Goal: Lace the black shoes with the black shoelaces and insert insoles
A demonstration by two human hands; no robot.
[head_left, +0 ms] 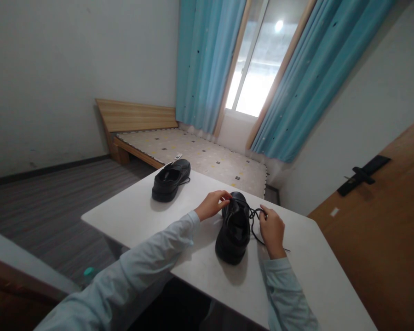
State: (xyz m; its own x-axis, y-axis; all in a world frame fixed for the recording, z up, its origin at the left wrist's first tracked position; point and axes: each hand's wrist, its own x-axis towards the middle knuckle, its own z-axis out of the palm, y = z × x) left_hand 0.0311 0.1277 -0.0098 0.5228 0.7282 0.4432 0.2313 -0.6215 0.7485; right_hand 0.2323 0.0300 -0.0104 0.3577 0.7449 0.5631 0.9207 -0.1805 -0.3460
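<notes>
A black lace-up shoe (232, 234) stands on the white table (200, 257), its heel toward me and its toe pointing away. At the shoe's upper left edge, my left hand (213, 204) is closed, thumb and fingers pinched at the lacing. To the right of the shoe, my right hand (272, 230) grips the black shoelace (252, 216), which runs loosely from the shoe to its fingers. A loose lace end trails past the right wrist. The other black shoe (170, 179) rests farther left on the table, apart from both hands, with a bit of lace at its right side.
Behind the table is a bed with a patterned mattress (207, 156) and a wooden headboard (138, 116). Blue curtains (210, 59) frame a window. A wooden door (376, 220) with a black handle stands at the right. A green-topped object (89, 271) shows below the table's left side.
</notes>
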